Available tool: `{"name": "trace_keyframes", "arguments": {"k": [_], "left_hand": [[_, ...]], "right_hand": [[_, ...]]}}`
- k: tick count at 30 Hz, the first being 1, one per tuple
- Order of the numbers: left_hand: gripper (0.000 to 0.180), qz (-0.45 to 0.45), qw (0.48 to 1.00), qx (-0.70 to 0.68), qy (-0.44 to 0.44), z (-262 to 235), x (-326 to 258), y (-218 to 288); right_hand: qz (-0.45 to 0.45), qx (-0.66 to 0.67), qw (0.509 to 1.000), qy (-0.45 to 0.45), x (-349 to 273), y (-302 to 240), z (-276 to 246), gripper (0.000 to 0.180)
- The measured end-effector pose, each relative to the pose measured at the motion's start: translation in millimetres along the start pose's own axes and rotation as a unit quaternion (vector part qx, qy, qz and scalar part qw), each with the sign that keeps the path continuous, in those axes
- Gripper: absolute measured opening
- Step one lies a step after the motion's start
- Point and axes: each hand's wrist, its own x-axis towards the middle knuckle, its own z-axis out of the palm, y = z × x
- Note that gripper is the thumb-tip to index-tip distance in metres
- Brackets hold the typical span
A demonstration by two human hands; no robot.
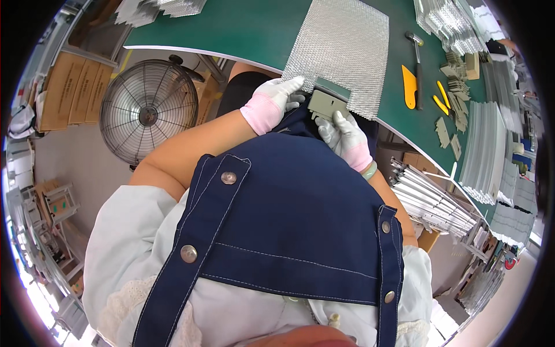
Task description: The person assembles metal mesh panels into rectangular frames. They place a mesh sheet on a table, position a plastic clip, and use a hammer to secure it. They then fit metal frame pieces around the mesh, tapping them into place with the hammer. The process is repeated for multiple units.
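Observation:
A silvery expanded mesh sheet lies on the green table and reaches over its near edge. My left hand, in a white glove with a pink cuff, is closed at the sheet's near left corner, fingertips on the mesh. My right hand, gloved alike, pinches a flat grey-green bracket with small slots and notches from its near side. That bracket is at the near edge of the mesh, above my lap. Part of the left fingers' grip is hidden.
On the green table lie a hammer, a yellow scraper, yellow-handled pliers and several brackets. Stacked mesh sheets stand far right, with long pale strips nearer. A floor fan stands at left.

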Motion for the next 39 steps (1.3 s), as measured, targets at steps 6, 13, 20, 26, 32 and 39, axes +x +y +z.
{"name": "trace_keyframes", "arguments": {"k": [6, 13, 20, 26, 32, 39], "left_hand": [[0.031, -0.020, 1.000, -0.007, 0.011, -2.7, 4.5, -1.5], [0.028, -0.025, 1.000, -0.011, -0.002, -3.7, 3.9, 0.2], [0.027, -0.025, 1.000, -0.009, 0.001, -4.1, 3.7, 1.0], [0.026, -0.028, 0.999, -0.009, -0.025, -6.1, 2.8, 0.7], [0.033, -0.066, 0.994, 0.021, -0.084, -2.3, -3.1, 7.4], [0.042, -0.066, 0.994, -0.025, -0.086, -14.3, -0.5, 0.4]], "right_hand": [[-0.007, -0.043, 0.998, 0.041, 2.5, -0.3, 8.9, 0.035], [-0.011, -0.044, 0.997, 0.057, -4.2, -3.7, 13.8, 0.033], [-0.018, -0.037, 0.997, 0.066, -2.8, -3.2, 15.2, 0.034], [-0.008, -0.031, 0.998, 0.060, 0.5, -0.6, 17.8, 0.036], [-0.010, -0.023, 0.999, 0.046, 0.3, -1.2, 17.4, 0.037], [-0.001, -0.034, 0.998, 0.059, 0.5, -2.7, 19.8, 0.036]]}}
